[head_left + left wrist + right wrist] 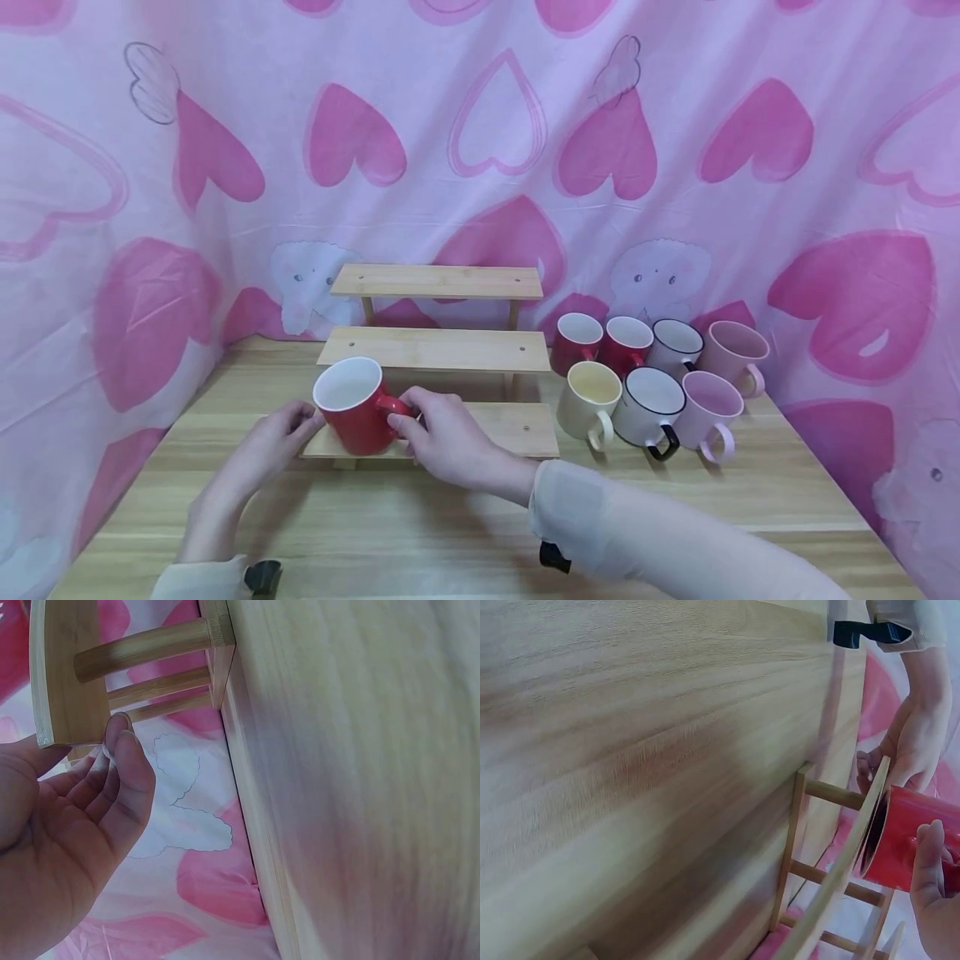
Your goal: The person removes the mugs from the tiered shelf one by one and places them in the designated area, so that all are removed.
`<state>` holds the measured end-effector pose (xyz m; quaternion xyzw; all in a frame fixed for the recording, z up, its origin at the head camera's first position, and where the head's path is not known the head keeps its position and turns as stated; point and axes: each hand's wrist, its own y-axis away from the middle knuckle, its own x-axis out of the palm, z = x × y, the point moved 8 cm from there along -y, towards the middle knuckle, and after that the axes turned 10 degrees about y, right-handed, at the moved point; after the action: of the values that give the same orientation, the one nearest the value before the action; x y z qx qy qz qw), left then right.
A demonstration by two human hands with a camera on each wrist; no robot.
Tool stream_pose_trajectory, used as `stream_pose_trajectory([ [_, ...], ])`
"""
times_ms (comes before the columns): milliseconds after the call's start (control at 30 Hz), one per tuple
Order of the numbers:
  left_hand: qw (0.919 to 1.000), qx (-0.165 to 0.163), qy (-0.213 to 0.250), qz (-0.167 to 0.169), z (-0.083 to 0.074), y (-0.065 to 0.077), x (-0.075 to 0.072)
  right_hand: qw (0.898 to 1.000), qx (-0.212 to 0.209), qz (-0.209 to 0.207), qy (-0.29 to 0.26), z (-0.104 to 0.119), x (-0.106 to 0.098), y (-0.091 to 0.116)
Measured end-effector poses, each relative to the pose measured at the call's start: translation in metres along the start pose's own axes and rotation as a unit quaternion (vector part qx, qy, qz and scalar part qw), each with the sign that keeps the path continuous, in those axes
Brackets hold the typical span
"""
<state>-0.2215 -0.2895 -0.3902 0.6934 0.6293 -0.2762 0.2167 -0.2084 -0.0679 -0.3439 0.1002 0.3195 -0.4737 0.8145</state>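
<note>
A red mug (358, 408) with a white inside is upright at the left part of the lowest board of a three-tier wooden shelf (480, 427). My right hand (457, 437) grips its handle, thumb along the top. In the right wrist view the base of the red mug (915, 838) is right at the board, slightly tilted to it. My left hand (281, 433) holds the left end of that lowest board. The left wrist view shows the thumb on one face of the board (71, 697) and curled fingers (127, 761) at its underside.
Right of the shelf stand two red mugs (577, 342), a cream mug (588, 400), two white mugs with black rims (649, 406), a pink mug (738, 350) and a lilac mug (711, 404). A heart-patterned cloth (480, 125) hangs behind the wooden table (390, 533).
</note>
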Motion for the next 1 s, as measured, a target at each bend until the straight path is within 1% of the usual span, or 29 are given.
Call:
stream_pose_trajectory([
  [133, 0.9999, -0.006, 0.009, 0.002, 0.001, -0.001, 0.001, 1.0, -0.011, -0.003, -0.001, 0.01, -0.008, 0.004],
  [300, 0.9998, -0.006, 0.017, 0.004, 0.0, 0.0, 0.001, 1.0, -0.02, -0.005, 0.0, 0.023, -0.027, 0.014],
  [433, 0.9998, -0.006, 0.017, 0.0, 0.001, 0.002, 0.0, 1.0, -0.023, -0.009, 0.016, 0.032, -0.048, 0.028],
  [600, 1.0, 0.003, 0.007, -0.001, 0.001, 0.003, 0.0, 0.998, -0.04, -0.028, 0.039, 0.037, -0.081, 0.05],
  [700, 1.0, 0.002, 0.008, 0.002, 0.0, 0.003, 0.001, 0.998, -0.04, -0.036, 0.045, 0.034, -0.1, 0.065],
  [833, 1.0, -0.001, 0.007, 0.003, 0.001, 0.003, 0.0, 0.997, -0.023, -0.045, 0.055, 0.019, -0.121, 0.086],
  [900, 1.0, -0.007, 0.004, 0.004, 0.002, 0.002, 0.001, 0.995, -0.008, -0.06, 0.074, 0.008, -0.129, 0.098],
  [1000, 0.9999, -0.013, 0.002, 0.005, 0.005, 0.001, 0.002, 0.992, -0.008, -0.091, 0.092, -0.01, -0.139, 0.117],
])
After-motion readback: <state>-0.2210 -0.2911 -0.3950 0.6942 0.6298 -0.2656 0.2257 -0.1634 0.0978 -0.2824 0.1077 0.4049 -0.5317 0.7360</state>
